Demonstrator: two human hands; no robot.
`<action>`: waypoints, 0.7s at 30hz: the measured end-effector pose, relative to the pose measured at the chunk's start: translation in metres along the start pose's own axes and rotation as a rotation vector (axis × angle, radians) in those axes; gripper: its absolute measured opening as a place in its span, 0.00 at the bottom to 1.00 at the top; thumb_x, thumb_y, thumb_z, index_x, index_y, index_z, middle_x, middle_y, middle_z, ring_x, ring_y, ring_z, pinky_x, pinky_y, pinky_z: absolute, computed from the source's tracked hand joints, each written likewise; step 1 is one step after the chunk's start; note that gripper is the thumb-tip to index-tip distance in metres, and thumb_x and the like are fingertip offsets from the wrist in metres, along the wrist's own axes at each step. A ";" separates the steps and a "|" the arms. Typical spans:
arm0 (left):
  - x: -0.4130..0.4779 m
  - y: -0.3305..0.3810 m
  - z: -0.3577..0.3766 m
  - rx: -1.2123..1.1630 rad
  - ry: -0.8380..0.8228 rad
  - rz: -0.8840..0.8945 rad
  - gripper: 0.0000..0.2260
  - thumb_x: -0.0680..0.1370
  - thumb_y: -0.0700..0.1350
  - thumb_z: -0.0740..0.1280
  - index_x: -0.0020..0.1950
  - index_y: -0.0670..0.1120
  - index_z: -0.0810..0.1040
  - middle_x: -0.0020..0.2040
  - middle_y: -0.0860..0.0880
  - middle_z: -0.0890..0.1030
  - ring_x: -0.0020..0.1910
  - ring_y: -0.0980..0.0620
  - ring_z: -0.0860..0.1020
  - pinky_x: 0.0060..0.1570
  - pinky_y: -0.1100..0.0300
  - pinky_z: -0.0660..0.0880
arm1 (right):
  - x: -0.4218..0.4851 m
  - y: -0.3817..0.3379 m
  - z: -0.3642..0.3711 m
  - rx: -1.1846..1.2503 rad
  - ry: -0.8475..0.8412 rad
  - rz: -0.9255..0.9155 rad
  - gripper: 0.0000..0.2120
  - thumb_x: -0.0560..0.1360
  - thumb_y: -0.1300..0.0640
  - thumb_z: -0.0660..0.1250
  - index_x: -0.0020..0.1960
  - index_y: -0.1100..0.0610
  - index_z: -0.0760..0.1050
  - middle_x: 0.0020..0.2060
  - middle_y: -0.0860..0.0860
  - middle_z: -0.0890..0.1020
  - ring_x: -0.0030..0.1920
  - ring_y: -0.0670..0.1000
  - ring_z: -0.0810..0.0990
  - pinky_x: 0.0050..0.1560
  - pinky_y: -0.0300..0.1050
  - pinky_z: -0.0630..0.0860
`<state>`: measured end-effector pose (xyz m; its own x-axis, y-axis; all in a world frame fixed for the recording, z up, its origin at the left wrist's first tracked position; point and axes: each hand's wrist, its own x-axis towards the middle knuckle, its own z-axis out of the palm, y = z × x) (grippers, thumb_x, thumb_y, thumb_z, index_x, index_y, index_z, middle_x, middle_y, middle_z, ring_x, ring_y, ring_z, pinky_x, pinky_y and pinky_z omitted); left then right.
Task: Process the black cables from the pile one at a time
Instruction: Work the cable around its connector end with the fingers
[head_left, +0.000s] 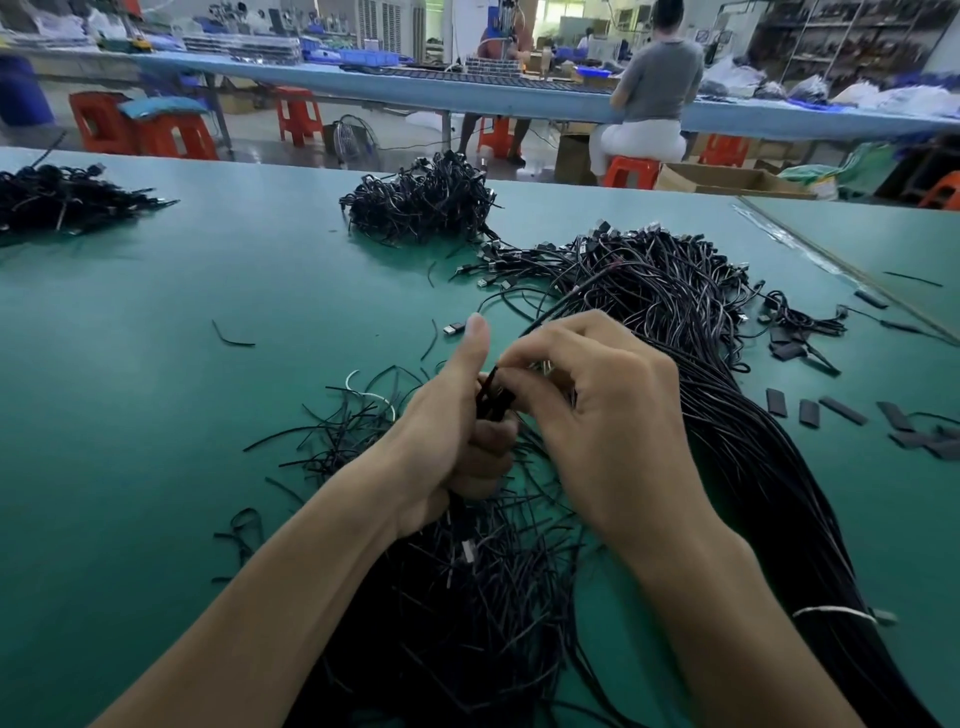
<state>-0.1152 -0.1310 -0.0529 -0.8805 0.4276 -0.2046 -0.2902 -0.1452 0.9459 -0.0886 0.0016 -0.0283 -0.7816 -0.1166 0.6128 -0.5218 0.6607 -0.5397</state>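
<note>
A long pile of black cables (691, 306) with USB plugs runs from the table's middle right down toward me. My left hand (457, 415) grips a short folded bunch of black cable (493, 397), thumb pointing up. My right hand (587, 410) meets it from the right and pinches the top of the same cable between thumb and fingertips. One cable strand (561, 306) arcs from my hands back into the pile. Below my wrists lies a heap of short black ties (483, 587).
The green table (208, 322) carries a bundled cable heap (421, 202) at the back centre and another (57, 195) at far left. Flat black sleeve pieces (810, 413) lie scattered at right. Loose tie scraps (231, 338) dot the middle. A person (654, 88) sits at a bench beyond.
</note>
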 end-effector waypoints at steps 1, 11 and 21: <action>-0.002 0.001 0.000 0.021 -0.050 0.006 0.36 0.76 0.74 0.49 0.22 0.51 0.73 0.24 0.55 0.58 0.19 0.58 0.53 0.19 0.69 0.53 | 0.000 0.001 -0.001 -0.001 -0.006 0.015 0.03 0.76 0.59 0.73 0.48 0.54 0.84 0.44 0.47 0.80 0.43 0.42 0.77 0.47 0.29 0.71; -0.005 0.009 -0.005 -0.124 -0.097 -0.035 0.16 0.82 0.47 0.54 0.35 0.50 0.71 0.31 0.54 0.55 0.21 0.61 0.53 0.18 0.73 0.54 | 0.004 0.010 -0.009 0.102 -0.002 0.057 0.03 0.74 0.58 0.75 0.45 0.51 0.83 0.41 0.43 0.81 0.40 0.41 0.78 0.41 0.29 0.72; -0.007 0.010 -0.006 0.065 -0.018 -0.147 0.19 0.82 0.47 0.52 0.30 0.51 0.62 0.26 0.55 0.60 0.21 0.59 0.53 0.19 0.73 0.52 | 0.002 0.014 -0.008 -0.036 -0.271 -0.228 0.01 0.77 0.60 0.70 0.47 0.55 0.79 0.60 0.47 0.77 0.63 0.46 0.72 0.62 0.37 0.68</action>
<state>-0.1141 -0.1406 -0.0435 -0.8233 0.4562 -0.3376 -0.3897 -0.0220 0.9207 -0.0946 0.0165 -0.0295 -0.7113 -0.4531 0.5374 -0.6845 0.6201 -0.3832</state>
